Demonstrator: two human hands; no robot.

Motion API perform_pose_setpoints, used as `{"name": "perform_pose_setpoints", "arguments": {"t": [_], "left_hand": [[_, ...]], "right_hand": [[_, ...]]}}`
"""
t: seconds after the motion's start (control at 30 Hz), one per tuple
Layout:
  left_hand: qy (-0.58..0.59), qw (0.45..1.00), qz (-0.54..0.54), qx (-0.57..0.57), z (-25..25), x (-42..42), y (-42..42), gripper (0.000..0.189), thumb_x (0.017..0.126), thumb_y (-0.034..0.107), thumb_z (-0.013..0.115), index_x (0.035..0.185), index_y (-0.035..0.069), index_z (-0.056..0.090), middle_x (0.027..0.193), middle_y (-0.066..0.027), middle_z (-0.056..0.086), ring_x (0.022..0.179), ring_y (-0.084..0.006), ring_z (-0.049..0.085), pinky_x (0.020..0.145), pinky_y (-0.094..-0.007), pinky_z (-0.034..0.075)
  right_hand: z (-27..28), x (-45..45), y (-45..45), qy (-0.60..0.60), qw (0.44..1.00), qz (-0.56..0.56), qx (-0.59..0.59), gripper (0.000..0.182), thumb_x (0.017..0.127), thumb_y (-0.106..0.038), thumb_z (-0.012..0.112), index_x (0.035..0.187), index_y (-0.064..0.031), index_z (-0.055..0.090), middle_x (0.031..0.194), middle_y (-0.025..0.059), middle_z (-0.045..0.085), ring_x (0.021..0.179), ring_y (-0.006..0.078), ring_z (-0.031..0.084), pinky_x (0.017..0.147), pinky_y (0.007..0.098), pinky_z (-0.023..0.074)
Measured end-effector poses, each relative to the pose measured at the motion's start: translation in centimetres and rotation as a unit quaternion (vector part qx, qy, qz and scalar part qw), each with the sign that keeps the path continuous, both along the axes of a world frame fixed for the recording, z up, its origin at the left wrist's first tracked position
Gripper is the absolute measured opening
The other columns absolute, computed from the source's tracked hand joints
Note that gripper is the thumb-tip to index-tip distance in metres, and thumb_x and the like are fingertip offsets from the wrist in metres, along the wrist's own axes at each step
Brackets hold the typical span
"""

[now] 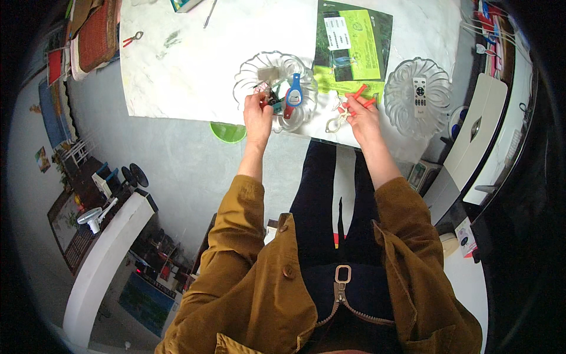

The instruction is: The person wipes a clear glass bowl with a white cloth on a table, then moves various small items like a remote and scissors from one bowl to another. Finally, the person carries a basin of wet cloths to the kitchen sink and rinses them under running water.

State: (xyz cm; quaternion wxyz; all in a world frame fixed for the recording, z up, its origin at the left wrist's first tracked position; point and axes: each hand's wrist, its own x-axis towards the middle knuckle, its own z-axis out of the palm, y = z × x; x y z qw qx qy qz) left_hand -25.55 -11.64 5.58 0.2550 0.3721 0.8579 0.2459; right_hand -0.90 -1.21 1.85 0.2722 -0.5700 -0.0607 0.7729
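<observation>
My left hand (258, 116) is at the near left rim of a scalloped clear glass bowl (244, 82), its fingertips on small items inside; whether they grip one is hidden. A blue bottle opener (294, 90) and several small mixed items lie in this bowl. My right hand (365, 118) holds a metal tool with red handles (360, 91), its pale looped end pointing left. A thin white cord or strip (337, 102) is beside it. To the right, a second glass bowl (393, 90) holds a white remote control (420, 97).
Green printed packets (380, 40) lie on the marble-patterned table (185, 99) behind my right hand. Red-handled pliers (132, 39) lie at the far left, a pen (210, 15) at the back. A green basin (227, 132) shows below the table's near edge.
</observation>
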Motion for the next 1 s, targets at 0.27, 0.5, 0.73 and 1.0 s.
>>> {"name": "perform_pose_setpoints", "arguments": {"t": [0.27,0.5,0.73,1.0], "left_hand": [[-0.643,0.731,0.202,0.11,5.1,4.2,1.9,0.031,0.098,0.005,0.038,0.127,-0.003,0.046,0.105,-0.0195,0.063,0.083,-0.0247,0.068,0.07,-0.0319,0.059],[-0.661,0.721,0.189,0.084,7.0,9.8,4.2,0.033,0.099,0.006,0.038,0.13,-0.002,0.043,0.122,-0.0232,0.058,0.093,-0.0283,0.067,0.076,-0.0335,0.059],[-0.697,0.669,0.23,0.122,5.8,14.2,3.7,0.044,0.097,0.023,0.053,0.131,-0.003,0.043,0.122,-0.0195,0.057,0.111,-0.0265,0.058,0.094,-0.0371,0.05],[-0.74,0.636,0.173,0.133,6.7,16.6,5.2,0.046,0.093,0.012,0.058,0.136,0.002,0.042,0.117,-0.0153,0.06,0.101,-0.0213,0.062,0.087,-0.033,0.053]], "right_hand": [[6.3,2.7,2.1,0.007,0.989,0.095,0.117,0.023,0.098,-0.022,0.053,0.109,-0.0045,0.063,0.106,0.008,0.066,0.098,0.0121,0.057,0.086,0.0289,0.0448],[13.1,1.7,1.6,-0.178,0.832,0.177,0.495,0.025,0.087,-0.003,0.06,0.111,-0.0012,0.062,0.115,0.0118,0.06,0.111,0.0241,0.055,0.096,0.0348,0.0433],[12.5,3.1,-0.6,-0.192,0.632,0.353,0.662,0.05,0.066,-0.002,0.07,0.114,-0.007,0.062,0.127,0.0096,0.055,0.123,0.0313,0.048,0.104,0.0466,0.0384],[13.8,7.1,-0.7,-0.147,0.697,0.34,0.614,0.058,0.06,-0.013,0.081,0.113,-0.0026,0.06,0.135,0.0141,0.049,0.129,0.0348,0.043,0.105,0.046,0.0386]]}}
